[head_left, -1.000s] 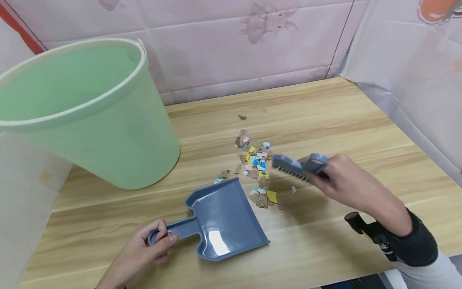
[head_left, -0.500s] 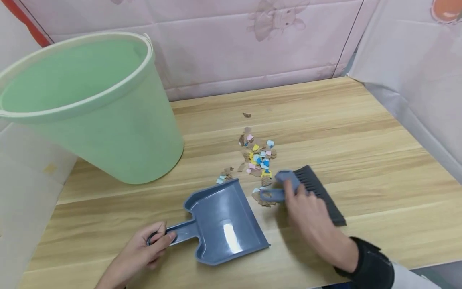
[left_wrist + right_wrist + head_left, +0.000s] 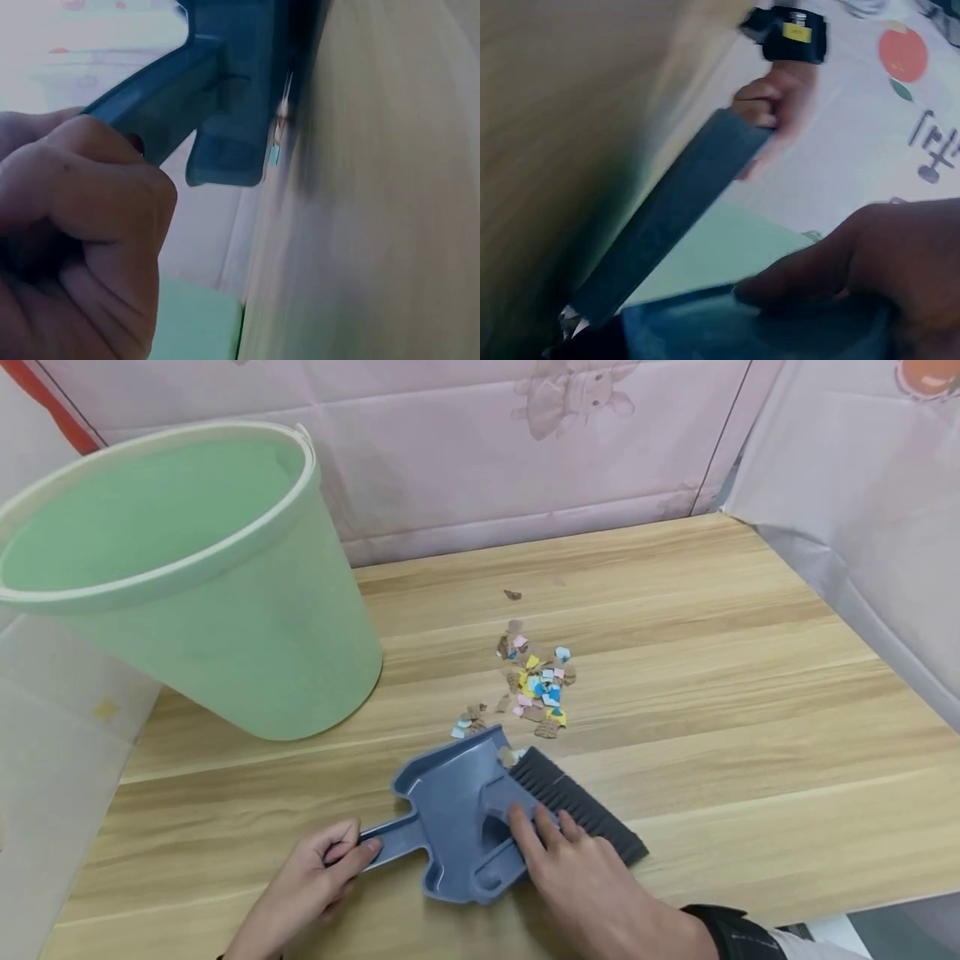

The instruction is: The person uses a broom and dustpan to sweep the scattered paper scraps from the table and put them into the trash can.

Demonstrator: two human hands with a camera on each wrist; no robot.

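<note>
A grey-blue dustpan (image 3: 450, 802) lies on the wooden table (image 3: 735, 693), and my left hand (image 3: 322, 872) grips its handle (image 3: 386, 843). My right hand (image 3: 577, 868) holds a small grey-blue brush (image 3: 577, 802), its dark bristles at the pan's right edge and its body over the pan. A scatter of brown, blue, yellow and pink paper scraps (image 3: 536, 681) lies just beyond the pan's mouth. The left wrist view shows the left hand (image 3: 82, 225) around the dustpan handle (image 3: 150, 105). In the right wrist view the right hand (image 3: 870, 262) is on the brush (image 3: 765, 322).
A large pale-green bucket (image 3: 187, 585) stands on the table's left rear. One stray scrap (image 3: 512, 595) lies farther back. Pink padded walls close in behind and on the right. The table's front edge runs just under the hands.
My right hand swept the brush down and left from beside the scraps to the dustpan's mouth, carrying some scraps along. The dustpan tilted slightly; the left hand stayed on the handle.
</note>
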